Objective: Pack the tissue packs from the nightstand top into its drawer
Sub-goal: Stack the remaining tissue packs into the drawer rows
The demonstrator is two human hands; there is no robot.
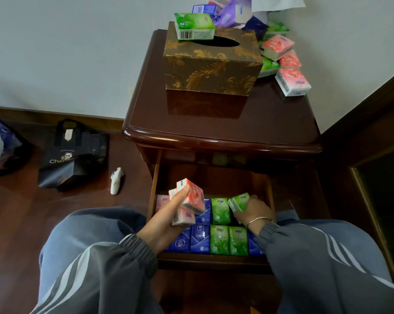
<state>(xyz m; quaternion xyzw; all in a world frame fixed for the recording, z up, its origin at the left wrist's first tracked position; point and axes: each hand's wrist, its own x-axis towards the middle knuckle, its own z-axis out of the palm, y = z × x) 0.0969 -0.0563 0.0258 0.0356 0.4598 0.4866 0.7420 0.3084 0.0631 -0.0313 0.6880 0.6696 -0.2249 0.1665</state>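
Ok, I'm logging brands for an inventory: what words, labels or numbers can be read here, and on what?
"Cha": gold letters on the black bag on the floor; the rest cannot be read.
Barcode digits on the green pack atop the tissue box: too small to read.
Logos on the pink packs in the left hand, the green packs in the right hand and the blue packs in the drawer: blurred, unreadable.
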